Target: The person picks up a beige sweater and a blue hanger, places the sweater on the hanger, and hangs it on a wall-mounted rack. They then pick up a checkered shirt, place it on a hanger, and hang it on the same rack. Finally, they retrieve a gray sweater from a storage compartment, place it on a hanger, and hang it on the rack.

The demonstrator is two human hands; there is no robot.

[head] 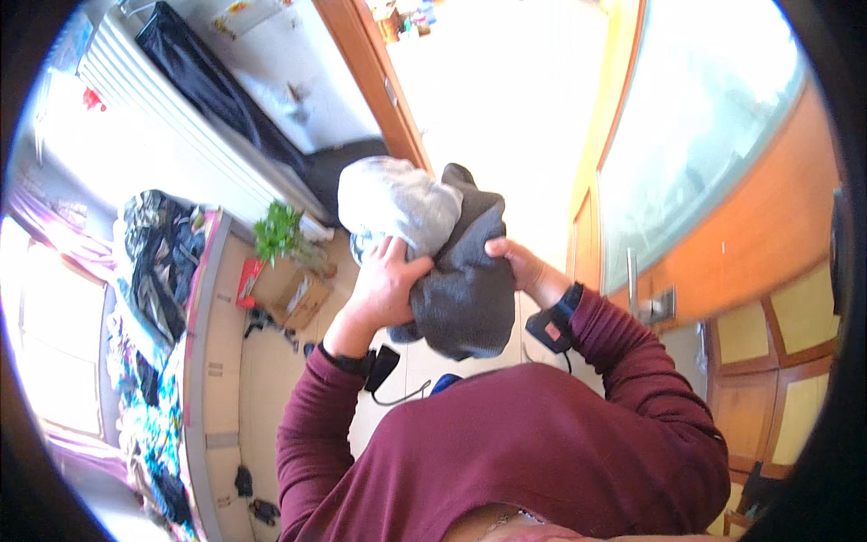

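Observation:
A bundle of dark grey cloth point(467, 298) hangs between my two hands, in front of my chest. Against its left side lies a bunched white and pale grey fabric bundle point(396, 203). My left hand point(389, 278) rests on the near side of the pale bundle, its thumb reaching over to the dark cloth. My right hand point(518, 264) grips the dark cloth from the right, thumb on top, the other fingers hidden. Each wrist wears a dark band with a black device and a cable.
Ahead is a bright doorway with an orange wooden door point(718, 251) at right. A cardboard box point(291, 291) and a green plant point(278, 234) stand on the floor at left. Clothes point(159, 257) are heaped on a bed or ledge further left, and a white radiator point(196, 142) lines the wall.

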